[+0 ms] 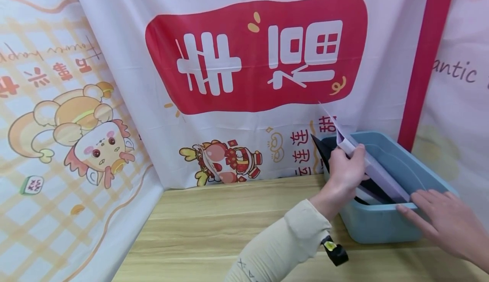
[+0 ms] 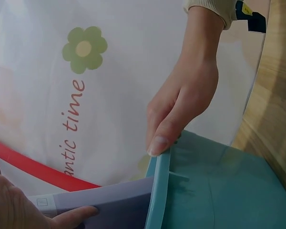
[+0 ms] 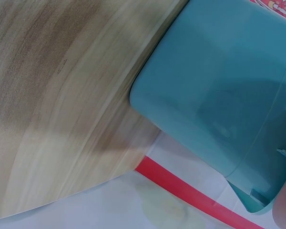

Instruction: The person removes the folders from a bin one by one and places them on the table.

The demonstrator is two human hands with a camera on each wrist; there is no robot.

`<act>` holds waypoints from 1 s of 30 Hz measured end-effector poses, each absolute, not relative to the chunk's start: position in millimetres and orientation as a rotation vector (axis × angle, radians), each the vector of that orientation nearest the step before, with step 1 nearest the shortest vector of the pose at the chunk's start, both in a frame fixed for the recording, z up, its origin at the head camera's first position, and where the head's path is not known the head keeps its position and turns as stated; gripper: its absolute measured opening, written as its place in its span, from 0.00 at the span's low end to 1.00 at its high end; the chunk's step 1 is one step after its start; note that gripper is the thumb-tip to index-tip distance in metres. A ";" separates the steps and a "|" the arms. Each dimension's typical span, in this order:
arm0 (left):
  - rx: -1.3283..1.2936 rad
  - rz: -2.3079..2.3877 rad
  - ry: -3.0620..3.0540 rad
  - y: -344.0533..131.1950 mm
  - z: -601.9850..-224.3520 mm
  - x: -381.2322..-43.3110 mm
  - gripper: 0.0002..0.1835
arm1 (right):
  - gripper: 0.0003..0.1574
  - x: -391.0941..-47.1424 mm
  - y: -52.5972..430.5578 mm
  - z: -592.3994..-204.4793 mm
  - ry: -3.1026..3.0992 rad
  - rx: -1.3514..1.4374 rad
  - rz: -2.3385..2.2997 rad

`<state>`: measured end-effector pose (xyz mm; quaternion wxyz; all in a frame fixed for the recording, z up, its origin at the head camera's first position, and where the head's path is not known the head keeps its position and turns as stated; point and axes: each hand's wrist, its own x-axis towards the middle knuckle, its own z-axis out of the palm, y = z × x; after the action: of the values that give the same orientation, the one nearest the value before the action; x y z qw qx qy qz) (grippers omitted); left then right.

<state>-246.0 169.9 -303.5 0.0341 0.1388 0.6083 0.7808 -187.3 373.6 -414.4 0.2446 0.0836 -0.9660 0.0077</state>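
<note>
My left hand (image 1: 345, 167) grips a lilac file folder (image 1: 382, 178) by its upper part. The folder stands tilted, its lower end inside a blue plastic bin (image 1: 386, 227). In the left wrist view a pale label shows on the spine of the folder (image 2: 109, 195), with the left thumb lying along it. My right hand (image 1: 443, 220) holds the near rim of the bin, thumb on one side and fingers over the other, as the left wrist view of that hand (image 2: 186, 100) shows. A black folder (image 1: 322, 150) leans in the bin beside the lilac one, partly hidden by my left hand.
The bin stands at the right of a wood-grain table (image 1: 229, 218). A white cloth with a red printed panel (image 1: 252, 57) hangs behind it. Another printed cloth (image 1: 57, 125) hangs at the left, and a pale one (image 1: 462, 116) at the right.
</note>
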 end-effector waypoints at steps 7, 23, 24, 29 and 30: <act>0.503 2.427 1.855 163.7 -307.6 -248.0 0.09 | 0.23 -187.4 374.2 -415.1 -2.644 0.229 0.014; 0.640 2.378 1.909 145.4 -305.3 -249.5 0.12 | 0.24 -189.1 373.6 -414.3 -2.681 0.218 0.009; 0.640 2.376 1.908 144.0 -304.7 -250.1 0.12 | 0.24 -189.3 373.5 -414.2 -2.691 0.213 0.012; 0.634 2.386 1.887 137.3 -301.2 -253.6 0.13 | 0.23 -189.6 373.0 -412.8 -2.724 0.201 0.021; 0.629 2.391 1.875 136.2 -300.7 -254.3 0.13 | 0.23 -189.5 373.0 -412.5 -2.723 0.202 0.021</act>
<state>-254.3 136.2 -300.7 0.0193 0.2028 0.6041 0.7705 -189.5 373.0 -412.5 0.2041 0.0724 -0.9762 0.0074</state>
